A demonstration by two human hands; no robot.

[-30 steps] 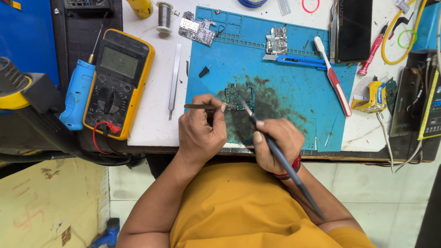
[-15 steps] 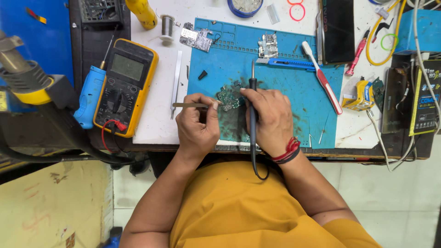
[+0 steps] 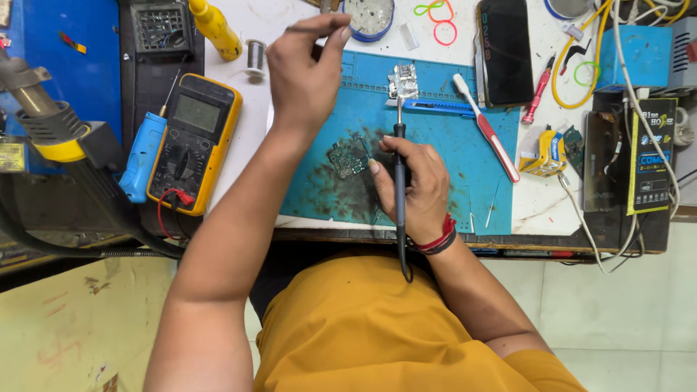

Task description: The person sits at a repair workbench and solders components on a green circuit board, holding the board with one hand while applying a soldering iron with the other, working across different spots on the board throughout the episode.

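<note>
While the right hand (image 3: 415, 185) grips the black soldering iron (image 3: 398, 190) pen-fashion, tip pointing to 12 o'clock, the small circuit board (image 3: 346, 159) lies on the blue mat (image 3: 465, 163) just at its 9 o'clock. Resting the wrist on the surface would likely steady the tip. The left hand (image 3: 305, 69) is raised at 11 o'clock, fingers pinched on thin tweezers (image 3: 308, 27). Counted: one iron, one board, one yellow multimeter (image 3: 193, 141), one solder spool (image 3: 255, 58).
</note>
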